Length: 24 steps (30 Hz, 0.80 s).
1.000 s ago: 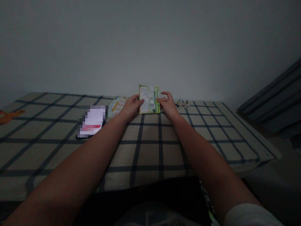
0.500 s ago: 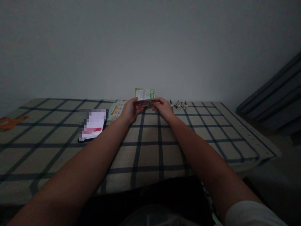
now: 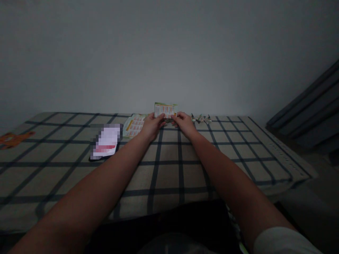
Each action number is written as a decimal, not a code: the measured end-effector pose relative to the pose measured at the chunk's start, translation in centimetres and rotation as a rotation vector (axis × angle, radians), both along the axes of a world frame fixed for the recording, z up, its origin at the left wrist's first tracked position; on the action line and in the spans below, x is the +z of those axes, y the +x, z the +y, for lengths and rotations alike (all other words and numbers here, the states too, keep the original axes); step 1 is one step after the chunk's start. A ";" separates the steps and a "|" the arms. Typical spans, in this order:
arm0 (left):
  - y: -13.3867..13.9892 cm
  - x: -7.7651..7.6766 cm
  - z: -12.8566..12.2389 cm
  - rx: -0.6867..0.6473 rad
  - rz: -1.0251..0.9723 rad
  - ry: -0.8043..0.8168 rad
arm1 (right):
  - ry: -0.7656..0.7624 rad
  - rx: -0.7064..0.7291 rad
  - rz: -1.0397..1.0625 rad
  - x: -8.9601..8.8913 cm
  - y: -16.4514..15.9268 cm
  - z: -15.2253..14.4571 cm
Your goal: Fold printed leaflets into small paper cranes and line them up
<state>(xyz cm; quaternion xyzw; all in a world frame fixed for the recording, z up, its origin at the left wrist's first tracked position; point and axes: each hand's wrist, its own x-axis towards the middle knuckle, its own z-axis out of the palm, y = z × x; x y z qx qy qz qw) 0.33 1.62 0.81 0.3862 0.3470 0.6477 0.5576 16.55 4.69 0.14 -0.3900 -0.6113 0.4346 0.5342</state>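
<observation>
Between my two hands is a folded printed paper sheet (image 3: 163, 109), white and green with orange-red blocks of print, held upright above the far part of the table. My left hand (image 3: 153, 126) pinches its lower left edge, thumb on the near face. My right hand (image 3: 183, 122) grips the lower right corner the same way. Behind my left wrist lies a stack of similar printed sheets (image 3: 133, 126). Just right of my right hand sit several small folded paper pieces (image 3: 201, 119); their exact shape is too small to make out.
A phone (image 3: 106, 141) with a lit, blurred screen lies left of my left forearm. At the far left is an orange object (image 3: 16, 139). A checked cloth (image 3: 169, 169) covers the table, which meets a plain wall (image 3: 169, 53). A dark curtain (image 3: 312, 113) hangs at the right.
The paper's raised flap has come down toward me, so a face with orange-red print now shows. Both thumbs have moved onto its near side.
</observation>
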 end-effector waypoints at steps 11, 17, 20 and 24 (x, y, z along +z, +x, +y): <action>-0.1 -0.5 0.6 -0.029 0.041 -0.025 | 0.012 -0.033 0.026 -0.4 0.2 0.6; -0.1 -0.9 0.9 -0.058 0.064 -0.029 | 0.020 -0.045 0.007 -0.4 0.2 0.6; 0.0 -0.8 0.8 -0.051 0.056 -0.027 | 0.015 -0.053 0.001 -0.3 0.1 0.5; 0.0 -0.6 0.7 -0.032 0.059 -0.039 | 0.012 -0.046 0.018 -0.2 0.0 0.5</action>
